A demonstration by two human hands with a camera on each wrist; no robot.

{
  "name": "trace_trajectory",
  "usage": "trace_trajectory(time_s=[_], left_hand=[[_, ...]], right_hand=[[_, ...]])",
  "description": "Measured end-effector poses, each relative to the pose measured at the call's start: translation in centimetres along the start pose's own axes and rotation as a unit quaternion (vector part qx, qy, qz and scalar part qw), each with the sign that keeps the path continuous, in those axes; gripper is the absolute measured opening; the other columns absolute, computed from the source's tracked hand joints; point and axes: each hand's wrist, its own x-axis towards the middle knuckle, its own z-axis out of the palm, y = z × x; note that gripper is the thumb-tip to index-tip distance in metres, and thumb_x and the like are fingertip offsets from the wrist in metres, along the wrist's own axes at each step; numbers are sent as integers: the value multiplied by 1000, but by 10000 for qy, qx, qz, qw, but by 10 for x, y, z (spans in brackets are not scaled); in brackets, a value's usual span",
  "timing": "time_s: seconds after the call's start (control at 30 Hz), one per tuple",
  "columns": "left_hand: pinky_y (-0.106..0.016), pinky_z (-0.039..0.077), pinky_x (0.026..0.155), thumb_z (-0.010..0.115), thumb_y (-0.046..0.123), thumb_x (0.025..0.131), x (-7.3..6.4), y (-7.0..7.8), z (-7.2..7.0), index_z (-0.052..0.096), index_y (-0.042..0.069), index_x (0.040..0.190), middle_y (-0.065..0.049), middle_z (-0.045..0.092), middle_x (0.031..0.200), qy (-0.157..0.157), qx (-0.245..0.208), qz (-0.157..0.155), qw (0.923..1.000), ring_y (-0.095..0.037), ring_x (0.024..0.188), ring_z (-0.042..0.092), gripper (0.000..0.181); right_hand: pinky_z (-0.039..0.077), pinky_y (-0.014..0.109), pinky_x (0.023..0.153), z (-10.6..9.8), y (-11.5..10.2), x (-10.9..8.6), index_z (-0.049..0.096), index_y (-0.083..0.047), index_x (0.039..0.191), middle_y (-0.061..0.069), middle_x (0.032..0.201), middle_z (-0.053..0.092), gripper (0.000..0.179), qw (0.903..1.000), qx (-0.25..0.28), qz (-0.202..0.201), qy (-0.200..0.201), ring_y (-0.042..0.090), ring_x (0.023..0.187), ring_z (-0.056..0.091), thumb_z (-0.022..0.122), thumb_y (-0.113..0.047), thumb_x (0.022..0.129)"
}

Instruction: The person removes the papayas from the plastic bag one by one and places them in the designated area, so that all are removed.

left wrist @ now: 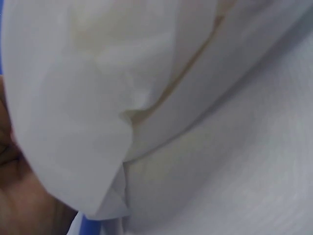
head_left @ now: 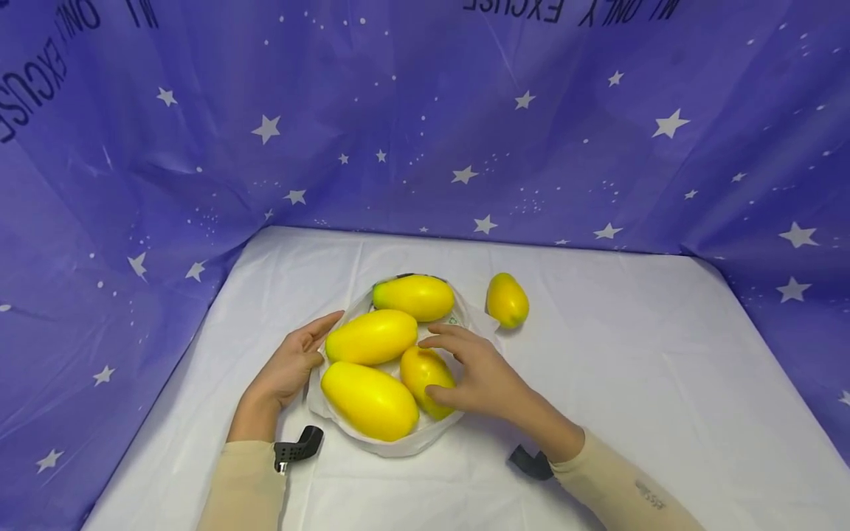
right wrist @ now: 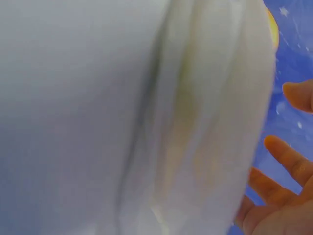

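In the head view a white plastic bag (head_left: 398,446) lies with its mouth spread wide. Inside are three long yellow papaya-like fruits, one at the back (head_left: 418,297), one in the middle (head_left: 372,337) and one in front (head_left: 370,400). A smaller, mango-like yellow fruit (head_left: 420,372) sits at their right. My right hand (head_left: 481,372) is over this smaller fruit, thumb and fingers spread around it; the right wrist view shows the fingers (right wrist: 281,191) apart. Against the bag's left side rests my left hand (head_left: 285,365), fingers extended; plastic (left wrist: 88,122) covers much of it in the left wrist view.
Another mango-like yellow fruit (head_left: 508,301) lies on the white tablecloth (head_left: 631,354), just beyond the bag's right rim. A purple-blue curtain with white stars (head_left: 425,133) encloses the table at the back and both sides.
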Motion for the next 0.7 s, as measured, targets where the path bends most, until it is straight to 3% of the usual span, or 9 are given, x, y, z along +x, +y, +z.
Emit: trace_trajectory(time_s=[0.3,0.7], left_hand=[[-16,33,105,30,-20,79,-1,-1,-1,33,9,152,-6,27,157,10,-1,32,10000,-21,143,24,79],[-16,32,105,30,-20,79,-1,-3,-1,33,11,152,-5,27,157,-4,59,44,10000,-21,143,24,80]], right_hand=[[41,39,105,17,-4,-6,64,-19,123,5,137,54,56,9991,-374,36,-217,18,127,48,80,-30,71],[40,40,106,18,-8,-7,63,-20,124,6,138,54,56,9980,-559,33,-282,20,127,49,82,-26,71]])
